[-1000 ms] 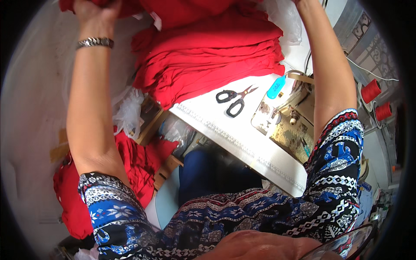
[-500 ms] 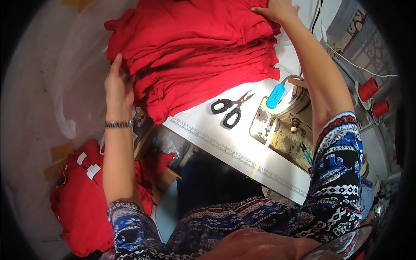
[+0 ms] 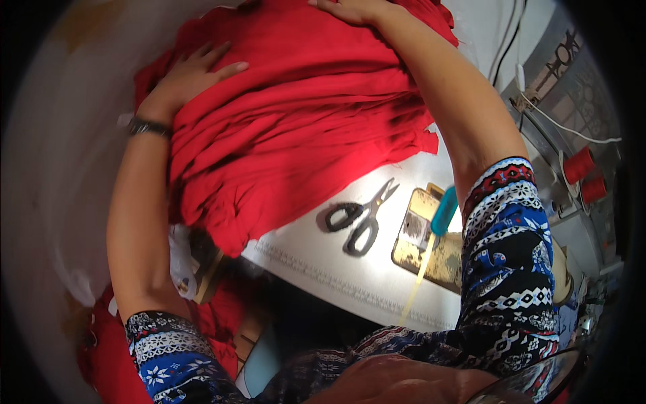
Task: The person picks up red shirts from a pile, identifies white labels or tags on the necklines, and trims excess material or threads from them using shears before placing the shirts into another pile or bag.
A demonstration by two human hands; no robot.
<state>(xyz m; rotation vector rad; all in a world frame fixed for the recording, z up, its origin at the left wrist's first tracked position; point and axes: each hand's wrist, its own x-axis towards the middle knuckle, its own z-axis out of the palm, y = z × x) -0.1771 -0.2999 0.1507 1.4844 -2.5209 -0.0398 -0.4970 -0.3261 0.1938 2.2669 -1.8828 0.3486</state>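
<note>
A thick stack of red fabric pieces [image 3: 296,121] covers the far part of the white table, its layered, wrinkled edge facing me. On its upper left side lies my left hand [image 3: 188,81], open, with the fingers spread over the cloth. My right hand [image 3: 353,9] rests at the far top of the stack, fingers stretched out and partly cut off by the upper picture edge. Just nearer than the stack lies a pair of black-handled scissors [image 3: 372,207], blades slightly apart, touched by neither hand.
Right of the scissors are a worn metal sewing-machine plate [image 3: 431,252] and a blue tag-like piece [image 3: 444,212], partly behind my right arm. Red thread spools [image 3: 579,165] stand at the far right. More red cloth [image 3: 118,350] lies low on the left. A ruler strip [image 3: 323,275] edges the table.
My left hand has gone from the stack's left edge onto its top. My right hand has moved left across the cloth. The stack appears lower and further left in view.
</note>
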